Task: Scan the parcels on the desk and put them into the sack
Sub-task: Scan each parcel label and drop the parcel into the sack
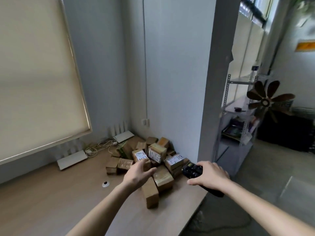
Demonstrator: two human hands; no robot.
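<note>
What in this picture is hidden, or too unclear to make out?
All from the head view:
- The sack: nowhere in the picture.
- Print on the parcel labels: too small and blurred to read.
- Middle of the scanner: covered by the right hand.
- Whether the left hand touches a parcel yet: its spread fingers hide the contact.
- Parcels at the back of the pile: partly blocked by nearer ones.
</note>
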